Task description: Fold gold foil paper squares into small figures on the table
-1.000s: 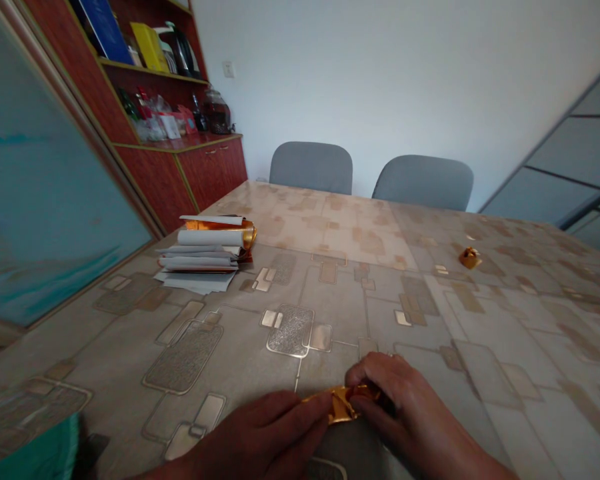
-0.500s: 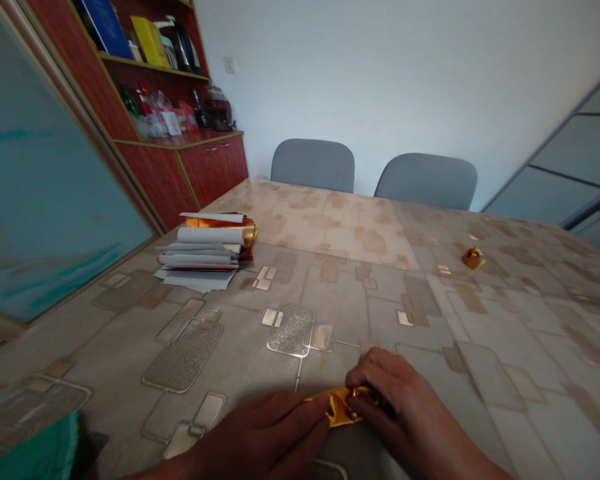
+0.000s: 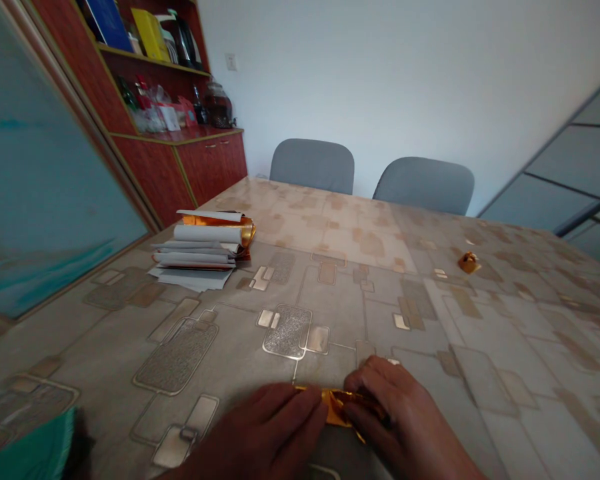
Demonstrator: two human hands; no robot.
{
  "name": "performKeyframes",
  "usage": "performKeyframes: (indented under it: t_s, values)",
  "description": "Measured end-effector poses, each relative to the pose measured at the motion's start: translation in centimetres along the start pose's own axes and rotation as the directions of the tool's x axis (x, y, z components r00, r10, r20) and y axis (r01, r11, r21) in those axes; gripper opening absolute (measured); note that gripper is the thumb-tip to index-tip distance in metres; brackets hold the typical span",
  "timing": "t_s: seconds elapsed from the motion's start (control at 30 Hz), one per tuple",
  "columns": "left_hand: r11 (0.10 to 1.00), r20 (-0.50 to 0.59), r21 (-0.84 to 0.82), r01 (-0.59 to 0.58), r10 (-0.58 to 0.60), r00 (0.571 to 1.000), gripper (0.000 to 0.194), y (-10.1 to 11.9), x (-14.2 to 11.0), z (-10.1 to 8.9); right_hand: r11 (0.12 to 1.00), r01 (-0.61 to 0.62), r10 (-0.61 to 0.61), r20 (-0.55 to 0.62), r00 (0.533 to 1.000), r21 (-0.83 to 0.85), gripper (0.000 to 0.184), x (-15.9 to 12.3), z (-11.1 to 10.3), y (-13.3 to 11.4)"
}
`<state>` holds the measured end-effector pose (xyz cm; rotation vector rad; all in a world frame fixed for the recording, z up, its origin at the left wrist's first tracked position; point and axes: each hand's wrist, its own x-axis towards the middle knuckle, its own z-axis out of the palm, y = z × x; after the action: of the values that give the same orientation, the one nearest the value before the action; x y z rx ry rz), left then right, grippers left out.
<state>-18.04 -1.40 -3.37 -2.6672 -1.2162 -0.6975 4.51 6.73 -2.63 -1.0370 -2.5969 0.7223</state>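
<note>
At the near edge of the view a strip of gold foil paper (image 3: 336, 408) lies between both hands, low against the tabletop. My left hand (image 3: 275, 423) is closed over its left end, fingers together and pressing on it. The right end is pinched by my right hand (image 3: 393, 413), with the thumb on the near side and the fingers curled on the far side. Parts of the foil under the fingers are hidden. Farther off to the right sits a small folded gold foil piece (image 3: 469, 262), apart from both hands.
A stack of grey-backed gold foil sheets (image 3: 200, 257) lies at the left of the patterned table (image 3: 240, 347). Something green (image 3: 35, 447) shows at the lower left. Two grey chairs (image 3: 313, 165) stand behind the table, and a red-brown cabinet (image 3: 200, 167) stands back left.
My left hand has slid slightly left along the foil, and the strip between the hands looks flatter. My right hand keeps its pinch. The camera view has shifted slightly.
</note>
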Motion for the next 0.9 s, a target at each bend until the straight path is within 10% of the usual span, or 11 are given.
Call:
performKeyframes:
  t_s: [0.9]
  values:
    - [0.995, -0.003, 0.08, -0.051, 0.051, 0.999, 0.027, 0.43, -0.32, 1.03, 0.998, -0.005, 0.004, -0.011, 1.0, -0.07, 0.012, -0.04, 0.46, 0.22]
